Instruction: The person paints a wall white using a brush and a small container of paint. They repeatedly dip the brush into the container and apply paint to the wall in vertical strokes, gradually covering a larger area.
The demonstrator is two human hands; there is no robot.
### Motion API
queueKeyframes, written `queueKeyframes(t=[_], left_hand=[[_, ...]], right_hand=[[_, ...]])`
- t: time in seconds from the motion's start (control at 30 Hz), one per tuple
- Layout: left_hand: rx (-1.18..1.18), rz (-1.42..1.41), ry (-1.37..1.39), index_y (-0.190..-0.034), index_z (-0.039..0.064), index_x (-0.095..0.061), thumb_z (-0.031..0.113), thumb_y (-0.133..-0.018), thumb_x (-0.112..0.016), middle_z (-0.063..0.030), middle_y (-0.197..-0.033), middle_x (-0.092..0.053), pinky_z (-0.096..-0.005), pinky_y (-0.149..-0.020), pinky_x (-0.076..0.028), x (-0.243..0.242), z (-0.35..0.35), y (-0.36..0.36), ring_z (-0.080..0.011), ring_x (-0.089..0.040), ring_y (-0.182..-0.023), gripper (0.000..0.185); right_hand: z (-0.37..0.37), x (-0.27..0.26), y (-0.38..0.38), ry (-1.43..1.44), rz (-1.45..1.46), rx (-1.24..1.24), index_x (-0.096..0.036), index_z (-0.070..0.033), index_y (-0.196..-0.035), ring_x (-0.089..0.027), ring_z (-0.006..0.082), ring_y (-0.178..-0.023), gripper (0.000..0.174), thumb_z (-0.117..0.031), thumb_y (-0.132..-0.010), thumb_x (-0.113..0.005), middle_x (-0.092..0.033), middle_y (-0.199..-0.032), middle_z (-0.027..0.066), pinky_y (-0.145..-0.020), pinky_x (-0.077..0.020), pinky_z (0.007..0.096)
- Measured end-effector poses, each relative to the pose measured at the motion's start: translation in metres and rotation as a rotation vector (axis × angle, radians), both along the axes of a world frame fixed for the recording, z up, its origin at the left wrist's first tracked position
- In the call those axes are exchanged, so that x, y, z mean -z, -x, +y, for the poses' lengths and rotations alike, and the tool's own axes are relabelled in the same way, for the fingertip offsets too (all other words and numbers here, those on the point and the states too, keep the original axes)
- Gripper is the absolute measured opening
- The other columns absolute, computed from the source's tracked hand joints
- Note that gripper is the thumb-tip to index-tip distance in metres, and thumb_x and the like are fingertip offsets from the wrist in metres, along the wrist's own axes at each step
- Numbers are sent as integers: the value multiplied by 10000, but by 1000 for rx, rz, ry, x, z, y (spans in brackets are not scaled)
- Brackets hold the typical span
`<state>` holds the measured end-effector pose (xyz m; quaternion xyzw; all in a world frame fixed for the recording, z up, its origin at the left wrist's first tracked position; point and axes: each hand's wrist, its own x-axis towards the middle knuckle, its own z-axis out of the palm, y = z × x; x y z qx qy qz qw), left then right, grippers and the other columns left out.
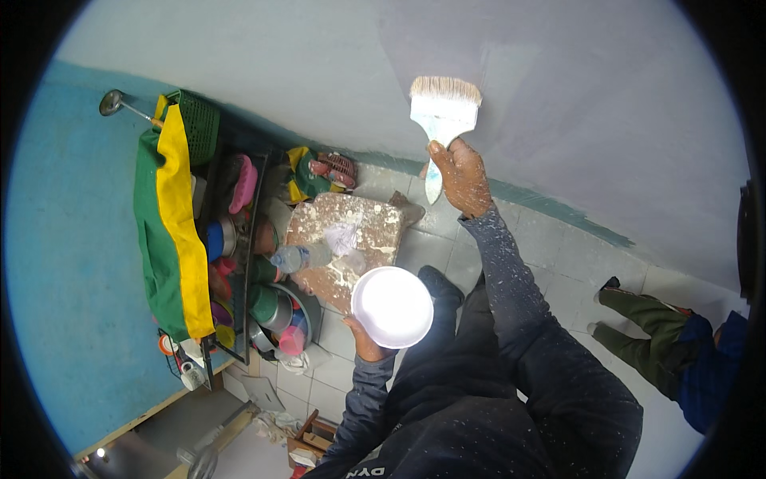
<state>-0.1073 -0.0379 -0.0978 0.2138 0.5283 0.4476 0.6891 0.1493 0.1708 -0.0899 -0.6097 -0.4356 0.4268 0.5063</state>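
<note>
A wide flat paintbrush (444, 114) with pale bristles and a paint-smeared white handle is in my right hand (464, 179), raised before the grey-white wall (556, 138). Darker, damp-looking patches show on the wall around the bristles. Paint specks cover the hand and sleeve. Lower down, my left hand (366, 344) grips the rim and side of a round white tub (392, 307); glare hides its contents. Beside the tub is a paint-spattered stool (383, 218), on which lie a clear plastic bottle (302, 257) and a crumpled plastic bag (342, 238).
A metal rack (254, 239) holding bowls and pots stands at left, partly covered by green and yellow cloth (185, 239). A basin of dishes (311, 311) sits near it. Another person (664, 347) is at the right on the tiled floor (544, 293). A red fan (336, 169) is near the wall.
</note>
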Motion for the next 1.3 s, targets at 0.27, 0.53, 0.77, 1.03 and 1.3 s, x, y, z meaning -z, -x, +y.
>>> queueKeyframes(t=[0.27,0.53,0.77,1.03,1.3], left_hand=[[5,-37,-15,-1549,102,-239,787,-920,-145,-146,-1498,-422,-465,-1093,-439,1,-4,0,-313,-479,-1336,935],[23,-27,-26,-1545,85,-254,756,-945,-101,-155,-1481,-434,-460,-1083,-459,2,-6,-6,-309,-493,-1318,913],[35,-43,-31,-1549,85,-249,783,-927,-120,-153,-1489,-428,-463,-1085,-456,-10,-3,-14,-310,-486,-1327,945],[5,-52,-28,-1548,81,-249,801,-914,-158,-159,-1492,-422,-468,-1080,-461,-11,-6,-15,-317,-497,-1316,963],[-27,-80,-10,-1548,100,-248,798,-917,-161,-161,-1481,-437,-489,-1067,-473,-4,-7,-17,-329,-504,-1312,946]], right_hand=[[1,169,-12,255,-490,-3,-635,90,-1042,-684,340,-727,569,-468,-986,-539,-697,-814,225,-736,-515,440],[22,77,-2,318,38,-53,-661,86,-867,-674,300,-722,527,-420,-956,-545,-662,-760,209,-700,-498,446],[9,-19,26,-136,166,-89,-608,45,-1063,-655,162,-645,385,-333,-1019,-552,-688,-773,108,-630,-517,331],[9,120,4,119,-494,43,-615,68,-1009,-708,306,-749,518,-446,-989,-549,-701,-863,192,-701,-523,434],[7,78,-13,281,131,29,-639,91,-856,-661,315,-674,502,-394,-958,-559,-660,-743,207,-686,-501,451]])
